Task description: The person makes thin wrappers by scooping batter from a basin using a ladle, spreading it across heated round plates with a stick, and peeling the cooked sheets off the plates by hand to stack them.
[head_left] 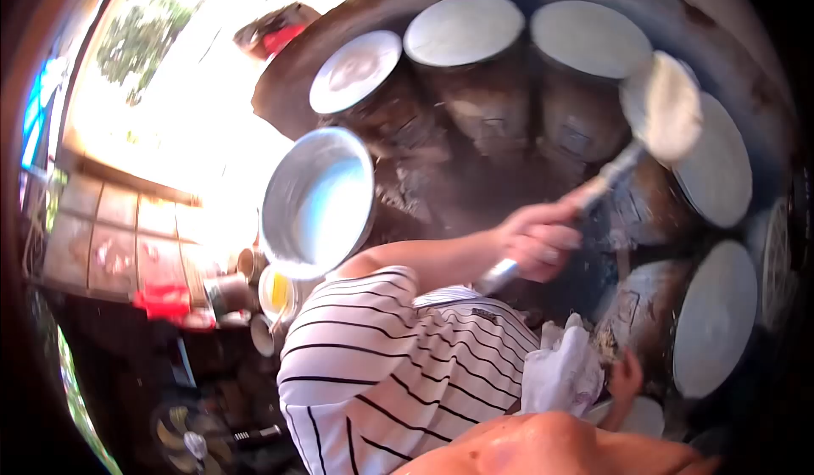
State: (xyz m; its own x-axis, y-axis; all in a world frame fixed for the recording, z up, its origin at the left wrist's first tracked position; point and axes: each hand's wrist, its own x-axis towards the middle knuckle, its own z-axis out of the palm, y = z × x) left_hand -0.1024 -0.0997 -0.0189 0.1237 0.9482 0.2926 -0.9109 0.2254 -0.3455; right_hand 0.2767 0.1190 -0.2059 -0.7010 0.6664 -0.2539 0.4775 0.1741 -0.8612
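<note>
My left hand (pixel 543 242) is wrapped round the metal handle of a long-handled ladle (pixel 674 108). The ladle's pale, rounded head is lifted at upper right, over the edge of one round pale top, and is slightly blurred. At lower right my right hand (pixel 626 379) hangs low beside a white cloth (pixel 566 369), its fingers partly visible and apart, with nothing seen in them. A wide metal tub (pixel 318 203) with a whitish inside stands left of my left arm. Close to my right hand is a drum-like stand with a round pale top (pixel 716 318).
Several more drum stands with pale round tops (pixel 465 30) curve along a dark curved rim (pixel 365 13). At left, a tiled ledge (pixel 114 237) bears a red bag (pixel 163 300). Cups and a yellow-filled container (pixel 278 293) stand nearby. A fan (pixel 195 443) is at lower left.
</note>
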